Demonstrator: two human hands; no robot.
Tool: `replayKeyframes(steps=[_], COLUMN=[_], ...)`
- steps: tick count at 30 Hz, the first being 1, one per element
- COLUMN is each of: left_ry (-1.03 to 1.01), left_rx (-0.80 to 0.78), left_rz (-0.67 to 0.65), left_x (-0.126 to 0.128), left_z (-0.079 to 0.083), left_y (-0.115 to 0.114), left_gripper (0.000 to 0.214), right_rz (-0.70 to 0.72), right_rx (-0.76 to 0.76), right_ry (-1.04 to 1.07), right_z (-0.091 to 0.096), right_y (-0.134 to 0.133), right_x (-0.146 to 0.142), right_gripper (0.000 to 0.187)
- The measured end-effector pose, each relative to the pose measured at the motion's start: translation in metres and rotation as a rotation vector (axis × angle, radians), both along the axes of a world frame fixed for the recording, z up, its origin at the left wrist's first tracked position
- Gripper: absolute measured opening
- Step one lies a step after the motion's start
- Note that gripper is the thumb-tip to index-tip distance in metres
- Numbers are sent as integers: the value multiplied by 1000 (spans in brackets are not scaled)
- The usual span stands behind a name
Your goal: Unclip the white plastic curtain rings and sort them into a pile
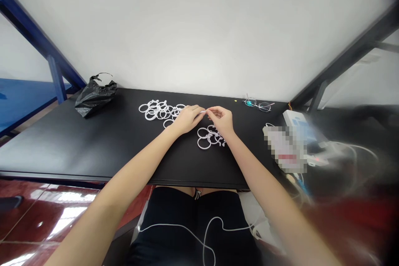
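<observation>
Above the middle of the black table, my left hand (187, 119) and my right hand (222, 119) meet at the fingertips. Between them they pinch a small white piece (203, 111), which looks like part of a white ring; most of it is hidden by the fingers. A heap of white plastic rings with small knobs, like curtain rings (151, 114), lies left of my left hand and partly behind it. Below my right hand sits a smaller group of white rings (204, 143), partly covered by the wrist.
A black plastic bag (95, 97) rests at the table's back left. Eyeglasses (258, 104) lie at the back right. Nearer on the right are a white box (296, 119), a blurred-out flat object (285, 149) and white cables. Another white cable (174, 225) crosses my lap.
</observation>
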State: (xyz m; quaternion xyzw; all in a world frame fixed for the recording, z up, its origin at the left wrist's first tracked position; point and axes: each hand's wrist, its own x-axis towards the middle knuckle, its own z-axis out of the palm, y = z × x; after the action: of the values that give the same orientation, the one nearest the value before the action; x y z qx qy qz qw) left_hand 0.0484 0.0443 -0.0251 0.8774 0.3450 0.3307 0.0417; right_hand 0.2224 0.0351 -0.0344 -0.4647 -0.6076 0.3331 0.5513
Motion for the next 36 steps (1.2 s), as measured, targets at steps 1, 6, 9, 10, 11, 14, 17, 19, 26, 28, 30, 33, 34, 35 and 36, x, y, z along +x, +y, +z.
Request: replayKeyframes(steps=[1,6,9,10,11,14,17,19,26,28,30,33,34,35,36], left_ry=[3,15,18,17,15,9,18,25,46,50,49,50,50,50,49], left_rx=[4,11,10,9,7,-3,-6,-4,-17,-15,-13,-19,-21,-22,-23], left_rz=[1,5,13,16,17,17,21,23,23,22,19,17,17,17,16], left_x=[0,0,0,0,0,-1,-1,-2,-4,-4,-3,-3,-3,-3,-3], left_z=[0,0,0,0,1,1,1,1,0,-1,-1,-1,-1,-1,-1], left_y=[0,0,0,0,0,1,2,3,4,4,4,4,4,4,4], left_gripper=[31,31,32,32,32,33,34,34,35,36,35,36,36,37,37], right_rz=[0,6,3,2,1,1,7,10,18,19,19,13,12,11,12], right_rx=[0,14,22,20,17,13,23,31,60,70,76,71,69,69,70], right_ry=[2,13,9,6,4,2,2,-12,-78,-92,-95,-100,-101,-103,-104], right_z=[0,1,1,1,1,2,2,2,3,2,2,1,1,1,0], right_y=[0,-1,-1,-1,-1,0,1,1,1,1,1,1,1,0,0], right_x=[0,0,0,0,0,-1,-1,-2,-1,-1,0,0,0,0,0], right_gripper=[23,19,21,21,22,24,23,22,19,18,18,18,18,19,19])
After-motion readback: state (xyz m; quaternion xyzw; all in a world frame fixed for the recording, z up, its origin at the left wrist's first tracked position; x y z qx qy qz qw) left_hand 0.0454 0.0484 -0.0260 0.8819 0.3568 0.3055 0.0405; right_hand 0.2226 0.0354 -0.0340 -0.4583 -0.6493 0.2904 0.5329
